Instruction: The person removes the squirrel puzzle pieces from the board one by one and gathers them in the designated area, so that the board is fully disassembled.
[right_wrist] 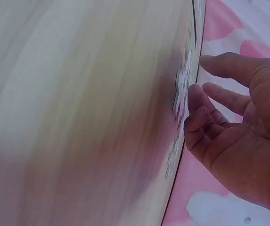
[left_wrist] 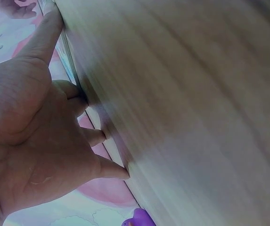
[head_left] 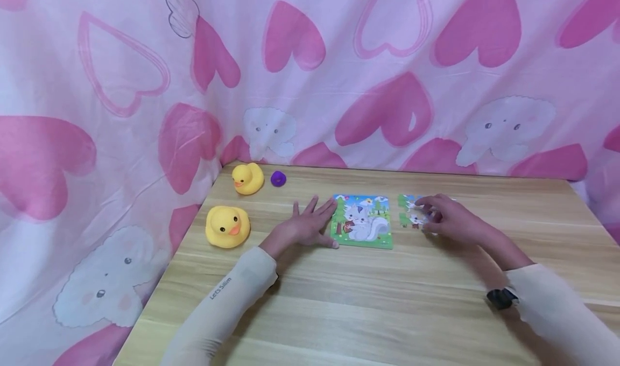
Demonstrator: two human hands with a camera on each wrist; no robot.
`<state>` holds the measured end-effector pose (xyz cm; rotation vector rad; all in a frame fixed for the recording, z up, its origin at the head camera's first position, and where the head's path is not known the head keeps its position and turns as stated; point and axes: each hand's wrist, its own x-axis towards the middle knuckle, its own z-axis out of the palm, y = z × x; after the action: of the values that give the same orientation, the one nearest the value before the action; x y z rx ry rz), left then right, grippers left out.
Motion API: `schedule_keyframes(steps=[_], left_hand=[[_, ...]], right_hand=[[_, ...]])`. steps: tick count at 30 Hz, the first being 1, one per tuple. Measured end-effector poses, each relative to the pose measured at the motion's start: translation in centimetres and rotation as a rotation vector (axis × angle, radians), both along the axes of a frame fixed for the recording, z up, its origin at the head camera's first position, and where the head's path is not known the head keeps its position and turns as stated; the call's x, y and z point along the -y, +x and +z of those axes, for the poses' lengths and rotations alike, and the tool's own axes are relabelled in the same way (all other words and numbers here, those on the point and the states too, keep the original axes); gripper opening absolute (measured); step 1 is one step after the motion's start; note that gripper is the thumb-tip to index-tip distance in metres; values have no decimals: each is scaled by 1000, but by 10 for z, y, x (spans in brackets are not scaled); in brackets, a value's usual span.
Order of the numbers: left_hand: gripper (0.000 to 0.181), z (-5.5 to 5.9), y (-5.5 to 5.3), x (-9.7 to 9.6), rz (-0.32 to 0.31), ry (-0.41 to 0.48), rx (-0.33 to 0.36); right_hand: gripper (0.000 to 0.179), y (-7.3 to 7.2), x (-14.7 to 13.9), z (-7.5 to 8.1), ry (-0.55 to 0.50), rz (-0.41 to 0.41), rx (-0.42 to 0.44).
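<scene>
A square picture puzzle [head_left: 363, 223] showing a white squirrel on green lies flat in the middle of the table. My left hand [head_left: 307, 226] rests on the wood at its left side, fingers spread, with fingertips and thumb right at the puzzle's edge. To the puzzle's right lie several loose jigsaw pieces [head_left: 407, 203], also seen edge-on as thin pieces [right_wrist: 184, 84] in the right wrist view. Over them hovers my right hand [head_left: 455, 219], its fingers loosely bent and nothing held between thumb and fingertips. It hides part of the pieces in the head view.
Two yellow rubber ducks, one farther back [head_left: 248, 179] and one nearer [head_left: 227, 227], sit at the table's left. A small purple duck [head_left: 278, 179] stands by the back edge. A pink heart-print curtain [head_left: 300, 86] hangs behind and left of the wooden table [head_left: 310, 312].
</scene>
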<state>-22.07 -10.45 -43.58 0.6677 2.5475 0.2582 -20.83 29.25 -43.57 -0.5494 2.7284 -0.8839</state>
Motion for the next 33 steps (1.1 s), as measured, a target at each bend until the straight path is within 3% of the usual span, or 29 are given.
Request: schedule_keyframes(steps=[14,24,32,33], left_hand=[[114,2,1,1,0,15,5],[113,2,0,-1,-2,12,-5],[117,-3,-2,0,14,38,20],[115,1,0,-1,14,29,22]], right_hand=[[51,-2,62,1,-25,72,-23],[53,0,84,0,-20,95,-9],[58,13,98,2,106,72,-26],[58,14,99,3,118,67,-32]])
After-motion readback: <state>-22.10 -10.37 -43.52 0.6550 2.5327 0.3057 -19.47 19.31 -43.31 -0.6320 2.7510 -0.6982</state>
